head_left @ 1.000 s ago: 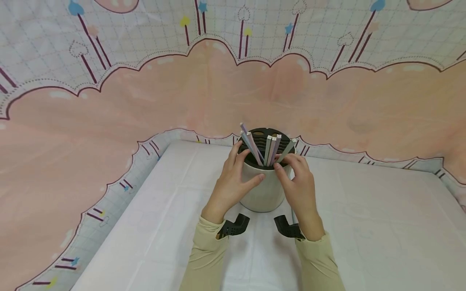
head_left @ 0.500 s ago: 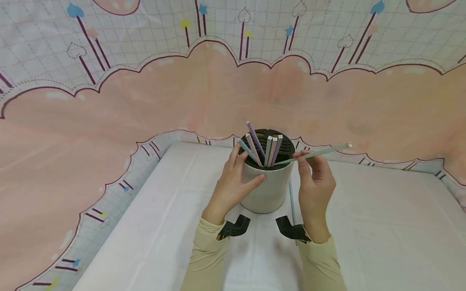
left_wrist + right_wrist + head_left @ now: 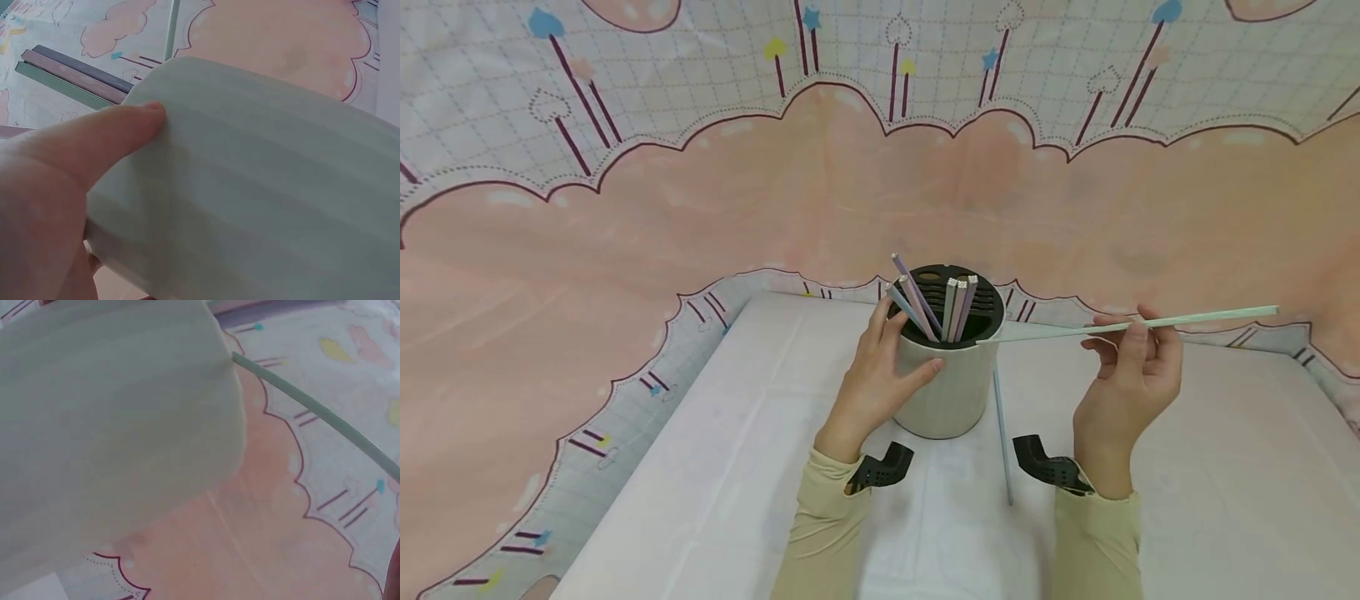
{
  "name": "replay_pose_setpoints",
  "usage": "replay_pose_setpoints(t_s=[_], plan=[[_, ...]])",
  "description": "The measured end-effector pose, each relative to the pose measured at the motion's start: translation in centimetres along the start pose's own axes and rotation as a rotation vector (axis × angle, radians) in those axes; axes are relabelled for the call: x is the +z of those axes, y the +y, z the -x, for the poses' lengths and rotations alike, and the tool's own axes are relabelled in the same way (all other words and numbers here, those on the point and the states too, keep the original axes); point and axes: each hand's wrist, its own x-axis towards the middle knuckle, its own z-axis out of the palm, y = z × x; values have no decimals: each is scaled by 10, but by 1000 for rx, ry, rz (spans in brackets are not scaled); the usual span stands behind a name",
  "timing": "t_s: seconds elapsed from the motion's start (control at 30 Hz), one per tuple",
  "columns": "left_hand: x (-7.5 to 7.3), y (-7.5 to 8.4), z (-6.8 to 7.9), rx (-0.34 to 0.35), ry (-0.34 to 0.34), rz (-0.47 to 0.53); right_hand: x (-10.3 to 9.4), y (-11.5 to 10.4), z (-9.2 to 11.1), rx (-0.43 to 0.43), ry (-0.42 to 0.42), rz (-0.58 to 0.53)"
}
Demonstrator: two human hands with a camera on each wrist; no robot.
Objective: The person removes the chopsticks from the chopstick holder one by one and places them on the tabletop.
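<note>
On the white table [image 3: 737, 467] stands a pale holder [image 3: 940, 400]. The left hand [image 3: 876, 375] grips its side, as before. The right hand [image 3: 1127, 383] has shifted rightward, pinching a green stick [image 3: 1195, 318] whose left tip now overlaps the rim. A blue stick [image 3: 1003, 442] shows clear of the wrist; other sticks [image 3: 950, 310] lean inside.

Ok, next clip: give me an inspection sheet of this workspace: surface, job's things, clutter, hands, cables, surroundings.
Surface: white-covered table
Job's things: holder upright, several sticks in it; loose blue stick on the table beside it
Clutter: nothing seen
Hands: left hand holds the holder's left side; right hand holds a pale green stick nearly level, one end by the rim
Cables: nothing seen
Surroundings: backdrop with peach cloud shapes
</note>
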Motion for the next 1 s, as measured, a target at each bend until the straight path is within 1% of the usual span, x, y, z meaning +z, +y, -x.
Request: replay_pose_setpoints(t_s=[0.07, 0.13, 0.2, 0.23, 0.3, 0.37, 0.47, 0.53, 0.57, 0.63, 0.7, 0.73, 0.83, 0.93, 1.0], plan=[[0, 0, 0, -3, 0, 3, -4, -1, -4, -8, 8, 20], [0, 0, 0, -7, -2, 7, -8, -1, -6, -12, -6, 79], [1, 0, -1, -7, 0, 10, -12, -1, -8, 32, -22, 124], [2, 0, -1, -8, 1, 10, -14, -1, -9, 64, -35, 167], [3, 0, -1, -6, 6, 7, -18, 1, -9, 132, -82, 310], [3, 0, -1, -6, 9, 3, -21, 4, -9, 209, -142, 499], [3, 1, -2, -9, 10, 2, -25, 10, -8, 285, -271, 842], [2, 2, -2, -12, 8, 3, -28, 15, -7, 327, -368, 1021], [2, 2, -2, -13, 7, 3, -29, 18, -7, 348, -420, 1089], [2, 2, -2, -13, 6, 1, -31, 23, -6, 390, -526, 1190], [2, 2, -2, -12, 5, -2, -33, 27, -4, 441, -642, 1261], [2, 2, -2, -13, 4, -2, -35, 30, -4, 478, -694, 1278], [2, 2, -2, -17, 1, 0, -40, 37, -2, 617, -826, 1304], [2, 2, -3, -17, 0, 3, -44, 43, 0, 746, -885, 1293], [3, 2, -3, -16, 0, 4, -46, 46, 1, 789, -902, 1294]])
